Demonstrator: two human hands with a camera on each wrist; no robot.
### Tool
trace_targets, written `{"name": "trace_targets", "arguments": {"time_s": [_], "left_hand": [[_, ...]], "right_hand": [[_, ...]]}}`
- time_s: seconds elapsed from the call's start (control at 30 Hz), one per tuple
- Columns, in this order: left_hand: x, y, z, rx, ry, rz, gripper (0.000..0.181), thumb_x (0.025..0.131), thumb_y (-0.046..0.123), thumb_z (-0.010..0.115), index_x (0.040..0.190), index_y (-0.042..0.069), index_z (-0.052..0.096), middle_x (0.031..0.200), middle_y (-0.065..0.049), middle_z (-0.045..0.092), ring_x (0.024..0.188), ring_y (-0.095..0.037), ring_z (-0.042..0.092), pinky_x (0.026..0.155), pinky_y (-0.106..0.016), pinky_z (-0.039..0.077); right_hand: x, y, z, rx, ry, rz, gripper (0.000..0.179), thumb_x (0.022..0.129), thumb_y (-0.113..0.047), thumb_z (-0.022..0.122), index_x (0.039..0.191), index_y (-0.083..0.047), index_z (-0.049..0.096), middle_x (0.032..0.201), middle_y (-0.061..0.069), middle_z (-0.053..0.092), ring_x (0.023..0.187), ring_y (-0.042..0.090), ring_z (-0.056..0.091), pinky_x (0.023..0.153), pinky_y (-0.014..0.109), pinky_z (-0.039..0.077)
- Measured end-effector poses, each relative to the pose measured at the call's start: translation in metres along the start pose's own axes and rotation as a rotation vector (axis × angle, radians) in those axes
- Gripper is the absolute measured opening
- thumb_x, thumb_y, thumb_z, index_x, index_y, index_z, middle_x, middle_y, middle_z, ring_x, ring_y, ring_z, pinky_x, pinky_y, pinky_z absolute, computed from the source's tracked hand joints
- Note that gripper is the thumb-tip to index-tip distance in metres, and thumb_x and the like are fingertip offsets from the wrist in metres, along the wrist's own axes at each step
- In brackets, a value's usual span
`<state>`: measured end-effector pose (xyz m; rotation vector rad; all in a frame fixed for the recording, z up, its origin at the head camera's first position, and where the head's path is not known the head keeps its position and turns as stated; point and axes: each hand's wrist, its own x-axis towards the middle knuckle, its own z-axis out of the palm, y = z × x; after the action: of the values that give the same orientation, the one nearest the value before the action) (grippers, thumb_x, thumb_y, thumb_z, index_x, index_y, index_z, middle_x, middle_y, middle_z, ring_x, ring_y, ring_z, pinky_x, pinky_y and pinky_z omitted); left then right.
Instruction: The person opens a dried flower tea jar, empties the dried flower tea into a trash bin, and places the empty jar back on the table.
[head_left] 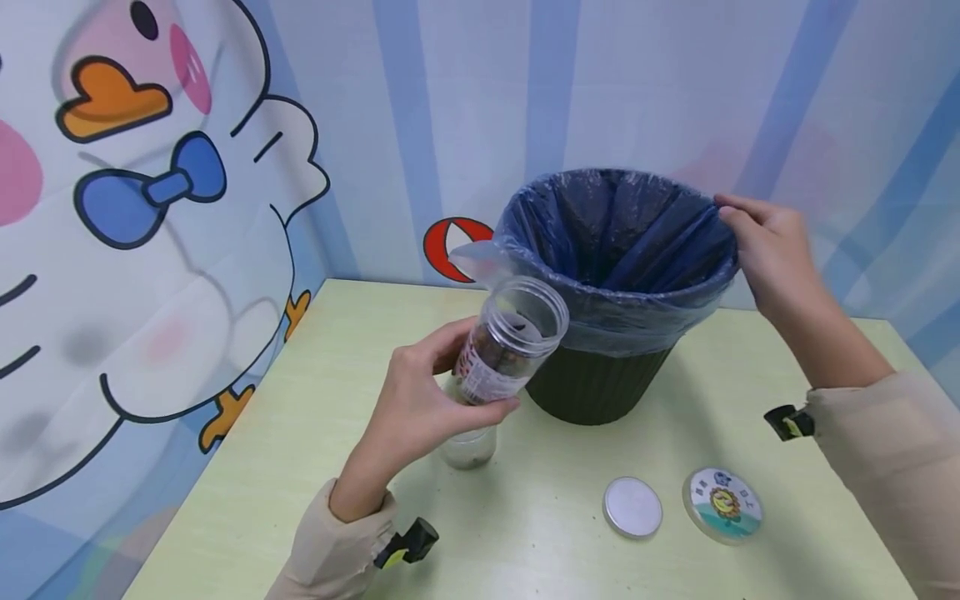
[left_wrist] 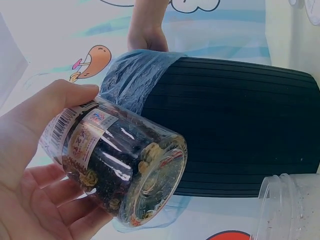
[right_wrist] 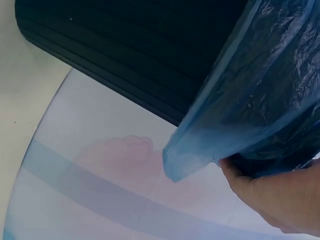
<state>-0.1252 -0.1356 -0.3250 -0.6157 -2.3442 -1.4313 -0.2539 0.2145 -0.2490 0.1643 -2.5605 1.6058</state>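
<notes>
My left hand [head_left: 420, 408] grips a clear plastic jar [head_left: 498, 362] with a printed label and a screw-thread mouth that has no lid on it. Dark, dried-looking pieces show through its wall in the left wrist view [left_wrist: 112, 155]. The jar is raised above the table, mouth up and tilted toward the trash bin [head_left: 600, 383]. A blue plastic bag [head_left: 630, 312] lines the black ribbed bin and folds over its rim. At the far right of that rim, my right hand [head_left: 776, 250] pinches the bag's edge between thumb and fingers.
A second clear jar [head_left: 471, 450] stands on the pale table [head_left: 360, 317], partly hidden behind my left hand. A plain silver lid [head_left: 632, 507] and a printed round lid [head_left: 723, 504] lie in front of the bin. A cartoon-printed backdrop [head_left: 480, 100] rises behind.
</notes>
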Motion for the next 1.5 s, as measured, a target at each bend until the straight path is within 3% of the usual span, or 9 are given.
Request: {"name": "trace_targets", "arguments": {"time_s": [0.3, 0.5, 0.73, 0.8, 1.07, 1.17, 1.27, 1.33, 1.5], "left_hand": [[0.001, 0.003, -0.004, 0.003, 0.021, 0.020, 0.073, 0.066, 0.014, 0.094, 0.132, 0.016, 0.062, 0.113, 0.006, 0.069, 0.098, -0.010, 0.065, 0.081, -0.037, 0.057], [0.003, 0.004, -0.012, 0.006, 0.065, 0.013, 0.072, 0.067, 0.014, 0.094, 0.132, 0.017, 0.063, 0.115, 0.006, 0.069, 0.100, -0.011, 0.065, 0.084, -0.039, 0.056], [0.006, 0.007, -0.019, 0.031, 0.101, 0.013, 0.071, 0.067, 0.014, 0.094, 0.132, 0.017, 0.062, 0.117, 0.006, 0.069, 0.102, -0.011, 0.065, 0.087, -0.038, 0.055], [0.008, 0.007, -0.020, 0.043, 0.109, 0.010, 0.071, 0.068, 0.014, 0.093, 0.131, 0.017, 0.062, 0.117, 0.006, 0.069, 0.102, -0.011, 0.065, 0.088, -0.038, 0.055], [0.015, 0.008, -0.020, 0.072, 0.162, 0.021, 0.069, 0.068, 0.015, 0.093, 0.130, 0.017, 0.064, 0.114, 0.006, 0.069, 0.100, -0.011, 0.065, 0.087, -0.039, 0.055], [0.018, 0.009, -0.020, 0.084, 0.186, 0.017, 0.070, 0.068, 0.015, 0.092, 0.131, 0.016, 0.064, 0.113, 0.004, 0.070, 0.099, -0.011, 0.065, 0.088, -0.039, 0.055], [0.021, 0.009, -0.021, 0.097, 0.201, 0.006, 0.070, 0.067, 0.016, 0.093, 0.131, 0.015, 0.064, 0.112, 0.003, 0.070, 0.098, -0.011, 0.065, 0.087, -0.039, 0.055], [0.024, 0.009, -0.022, 0.107, 0.208, 0.003, 0.070, 0.068, 0.017, 0.093, 0.131, 0.015, 0.064, 0.111, 0.003, 0.070, 0.097, -0.012, 0.065, 0.088, -0.038, 0.055], [0.033, 0.010, -0.026, 0.126, 0.225, 0.020, 0.069, 0.067, 0.017, 0.093, 0.130, 0.014, 0.064, 0.107, 0.001, 0.070, 0.095, -0.013, 0.066, 0.087, -0.038, 0.055]], "right_hand": [[0.006, 0.002, 0.007, 0.092, 0.023, 0.008, 0.048, 0.109, -0.020, 0.029, 0.154, -0.004, 0.032, 0.161, 0.023, 0.014, 0.037, 0.004, 0.023, 0.038, 0.021, 0.029], [0.006, -0.001, 0.012, 0.098, 0.033, 0.015, 0.048, 0.109, -0.021, 0.028, 0.155, -0.005, 0.031, 0.163, 0.019, 0.012, 0.073, 0.001, 0.045, 0.052, 0.021, 0.033], [0.007, 0.000, 0.014, 0.123, 0.043, 0.042, 0.048, 0.110, -0.021, 0.028, 0.155, -0.008, 0.030, 0.163, 0.019, 0.011, 0.065, 0.004, 0.047, 0.050, 0.021, 0.032], [0.006, 0.001, 0.014, 0.114, 0.036, 0.040, 0.048, 0.110, -0.021, 0.027, 0.155, -0.008, 0.028, 0.163, 0.017, 0.010, 0.112, 0.008, 0.051, 0.060, 0.021, 0.034], [0.003, 0.005, 0.011, 0.078, 0.041, 0.029, 0.048, 0.110, -0.022, 0.027, 0.156, -0.009, 0.029, 0.162, 0.019, 0.014, 0.058, 0.009, 0.032, 0.048, 0.020, 0.033], [0.003, 0.005, 0.010, 0.069, 0.045, 0.023, 0.047, 0.110, -0.021, 0.027, 0.155, -0.009, 0.030, 0.162, 0.020, 0.015, 0.056, 0.008, 0.034, 0.048, 0.020, 0.033], [0.004, 0.004, 0.011, 0.058, 0.040, 0.015, 0.047, 0.110, -0.021, 0.027, 0.155, -0.008, 0.030, 0.162, 0.018, 0.016, 0.100, 0.009, 0.055, 0.058, 0.021, 0.036], [0.005, 0.003, 0.012, 0.056, 0.034, 0.009, 0.048, 0.110, -0.020, 0.027, 0.155, -0.006, 0.030, 0.162, 0.016, 0.016, 0.139, 0.017, 0.031, 0.079, 0.019, 0.038], [0.007, 0.002, 0.013, 0.076, 0.039, 0.007, 0.047, 0.109, -0.018, 0.027, 0.154, -0.003, 0.030, 0.162, 0.016, 0.016, 0.148, 0.017, 0.008, 0.110, 0.024, 0.023]]}}
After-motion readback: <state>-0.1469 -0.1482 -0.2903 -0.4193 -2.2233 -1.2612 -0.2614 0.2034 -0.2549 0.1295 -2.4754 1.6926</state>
